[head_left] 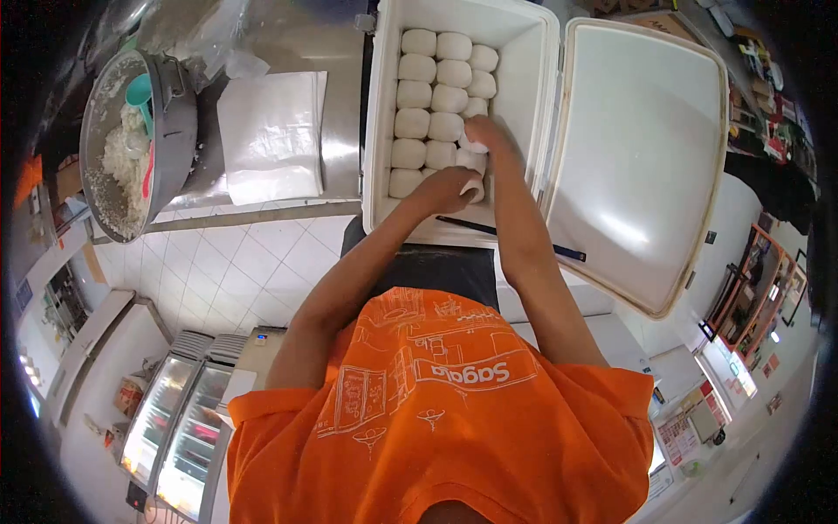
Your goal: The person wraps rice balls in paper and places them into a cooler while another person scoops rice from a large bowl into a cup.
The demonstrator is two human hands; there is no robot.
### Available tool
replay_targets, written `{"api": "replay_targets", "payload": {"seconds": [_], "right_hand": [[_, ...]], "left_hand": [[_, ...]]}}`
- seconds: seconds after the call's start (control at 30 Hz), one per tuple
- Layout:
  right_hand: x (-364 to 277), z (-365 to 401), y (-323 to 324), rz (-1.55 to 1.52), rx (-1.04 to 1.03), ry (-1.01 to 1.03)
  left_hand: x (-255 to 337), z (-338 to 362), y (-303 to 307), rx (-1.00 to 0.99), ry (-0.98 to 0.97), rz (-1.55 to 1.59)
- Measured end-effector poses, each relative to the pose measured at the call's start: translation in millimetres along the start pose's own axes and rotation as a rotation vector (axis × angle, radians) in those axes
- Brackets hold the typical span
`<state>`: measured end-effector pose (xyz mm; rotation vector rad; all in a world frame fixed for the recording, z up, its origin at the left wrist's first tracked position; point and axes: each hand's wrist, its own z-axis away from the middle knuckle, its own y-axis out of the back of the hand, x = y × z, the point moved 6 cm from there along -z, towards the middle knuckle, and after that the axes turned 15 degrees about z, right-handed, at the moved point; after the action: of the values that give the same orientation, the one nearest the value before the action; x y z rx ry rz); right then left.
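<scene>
Both my arms reach into an open white cooler box [381,131] holding rows of several white dough balls [428,96]. My left hand [449,188] is at the near end of the rows, fingers curled around a white dough ball [473,189]. My right hand [494,135] is a little farther in and presses on another dough ball [472,143] in the right-hand row. My orange shirt [436,410] fills the bottom of the view.
The cooler's lid [637,157] lies open to the right. On the steel counter [340,122] to the left lie a stack of white sheets [271,131] and a large metal pot [170,131] with white contents and a teal scoop [138,92]. A dark stick [515,237] lies along the cooler's near edge.
</scene>
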<state>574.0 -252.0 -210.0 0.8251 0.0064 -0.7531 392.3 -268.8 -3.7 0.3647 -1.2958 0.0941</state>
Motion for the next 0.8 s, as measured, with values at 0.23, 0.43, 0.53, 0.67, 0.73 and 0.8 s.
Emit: {"api": "replay_targets", "payload": {"seconds": [0.23, 0.43, 0.53, 0.67, 0.73, 0.8], "right_hand": [[-61, 87, 88, 0.115, 0.409, 0.393], [-179, 367, 367, -0.305, 0.364, 1.230], [-229, 531, 418, -0.287, 0.351, 1.865], [-282, 632, 378, -0.253, 0.281, 2.222], [-298, 657, 353, -0.274, 0.265, 2.299], [-313, 674, 329, -0.281, 0.248, 2.349]], "left_hand": [[153, 120, 175, 0.082, -0.050, 0.575], [366, 277, 281, -0.189, -0.817, 0.239], [438, 347, 262, -0.266, -0.985, 0.062], [486, 417, 225, -0.283, -1.095, -0.097], [495, 444, 210, -0.274, -1.115, -0.142], [499, 471, 198, -0.260, -1.133, -0.175]]}}
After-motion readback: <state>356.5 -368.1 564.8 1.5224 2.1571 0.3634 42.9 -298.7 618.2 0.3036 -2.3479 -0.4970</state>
